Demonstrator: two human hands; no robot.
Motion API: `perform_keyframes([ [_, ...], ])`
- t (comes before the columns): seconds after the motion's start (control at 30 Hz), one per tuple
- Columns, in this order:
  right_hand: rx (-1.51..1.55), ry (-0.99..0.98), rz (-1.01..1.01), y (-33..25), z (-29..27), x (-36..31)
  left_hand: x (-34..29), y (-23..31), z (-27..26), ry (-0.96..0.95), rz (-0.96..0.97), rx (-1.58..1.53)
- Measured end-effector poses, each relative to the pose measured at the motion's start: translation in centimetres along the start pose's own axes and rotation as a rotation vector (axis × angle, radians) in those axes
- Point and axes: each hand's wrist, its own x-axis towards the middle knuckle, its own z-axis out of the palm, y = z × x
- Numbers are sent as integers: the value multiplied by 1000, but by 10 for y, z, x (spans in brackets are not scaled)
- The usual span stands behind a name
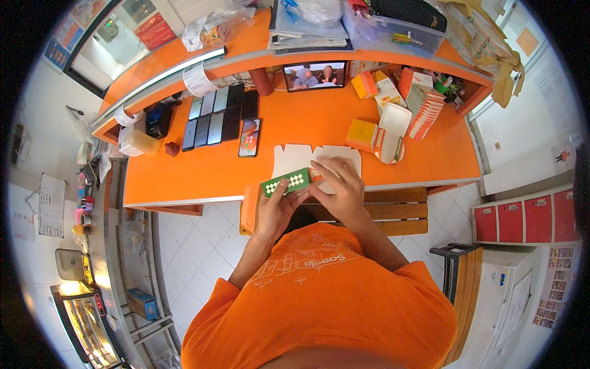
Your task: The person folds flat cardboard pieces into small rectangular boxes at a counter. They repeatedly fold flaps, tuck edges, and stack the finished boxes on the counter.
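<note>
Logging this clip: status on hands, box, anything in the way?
Left hand holding green box. Right hand at its right end, grip unclear. White card close beyond.

Card sheets [291, 159] lie at the near edge of the desk [430, 165]. Phones [215, 128] lie left, boxes [361, 135] right, a tablet [315, 77] behind.

I was in a small shop, probably one which sold food, at its orange counter [184, 177]. Paper slips [198, 80] like receipts hung from the raised shelf [249, 38], phones [215, 128] lay in rows, and printed cartons [424, 114] leaned in a stack. To my left shone a lit cabinet [90, 329], similar to a food warmer; to my right stood apparently a white refrigerator [501, 301].
</note>
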Motion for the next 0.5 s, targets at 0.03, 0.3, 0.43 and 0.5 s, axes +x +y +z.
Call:
perform_keyframes([
  [0.03,18,11,-81,-2,-2,0,0,-2,0,-13,36,8],
  [0.3,373,-116,34,1,-3,1,1,-4,3,-85,179,574],
  [0.43,576,-152,121,2,-3,-1,4,-5,-2,-5,232,651],
  [0.5,548,-128,96,-1,2,-2,5,-6,-5,-14,200,578],
])
